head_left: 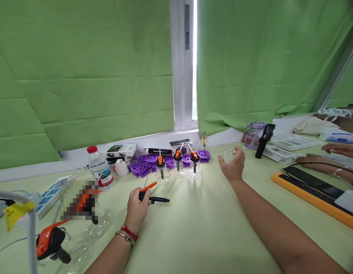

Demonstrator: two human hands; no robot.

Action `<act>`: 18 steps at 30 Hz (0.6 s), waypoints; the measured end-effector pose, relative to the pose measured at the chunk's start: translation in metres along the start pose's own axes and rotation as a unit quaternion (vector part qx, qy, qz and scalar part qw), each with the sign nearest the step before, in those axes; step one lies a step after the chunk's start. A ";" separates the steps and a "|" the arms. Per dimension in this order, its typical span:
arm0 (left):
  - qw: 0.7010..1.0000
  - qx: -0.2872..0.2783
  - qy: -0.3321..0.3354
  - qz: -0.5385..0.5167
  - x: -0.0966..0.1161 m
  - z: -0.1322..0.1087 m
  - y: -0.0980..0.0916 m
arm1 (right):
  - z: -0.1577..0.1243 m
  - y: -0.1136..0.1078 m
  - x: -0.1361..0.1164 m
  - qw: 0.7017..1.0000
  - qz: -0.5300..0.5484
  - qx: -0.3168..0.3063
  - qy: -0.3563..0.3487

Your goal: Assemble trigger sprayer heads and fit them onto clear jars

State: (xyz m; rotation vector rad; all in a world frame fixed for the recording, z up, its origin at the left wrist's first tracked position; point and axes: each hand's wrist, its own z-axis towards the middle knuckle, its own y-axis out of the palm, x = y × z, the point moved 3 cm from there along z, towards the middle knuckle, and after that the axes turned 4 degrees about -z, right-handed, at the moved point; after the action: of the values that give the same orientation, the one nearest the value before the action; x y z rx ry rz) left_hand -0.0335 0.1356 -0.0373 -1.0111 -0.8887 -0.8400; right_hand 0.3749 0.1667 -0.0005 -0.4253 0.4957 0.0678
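Note:
My left hand is closed round a black tool with an orange lever that lies low over the pale green table. My right hand is stretched far forward, fingers curled and apart around a small clear plastic cup, touching or nearly touching it. Just left of that hand stand three clear cups with black and orange tools upright in them.
Purple plastic wheels and small boxes lie along the back wall. A water bottle and power strip sit at left. More cups with orange tools stand near left. Another person's hands, an orange-edged board and a purple jug are at right.

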 end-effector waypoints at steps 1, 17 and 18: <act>0.999 -0.029 -0.021 -0.026 0.002 -0.003 0.002 | 0.000 0.004 0.015 0.998 -0.034 -0.022 0.042; 0.949 -0.082 -0.050 -0.302 0.020 -0.015 0.001 | -0.006 0.027 0.068 0.935 -0.091 -0.208 0.273; 0.945 -0.080 -0.052 -0.313 0.020 -0.016 0.001 | -0.004 0.023 0.063 0.944 -0.072 -0.184 0.263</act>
State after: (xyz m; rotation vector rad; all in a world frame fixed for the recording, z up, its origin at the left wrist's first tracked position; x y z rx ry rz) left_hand -0.0210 0.1175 -0.0235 -0.9241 -1.2791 -1.4210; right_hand 0.4248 0.1834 -0.0426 -0.8552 0.9840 -0.1014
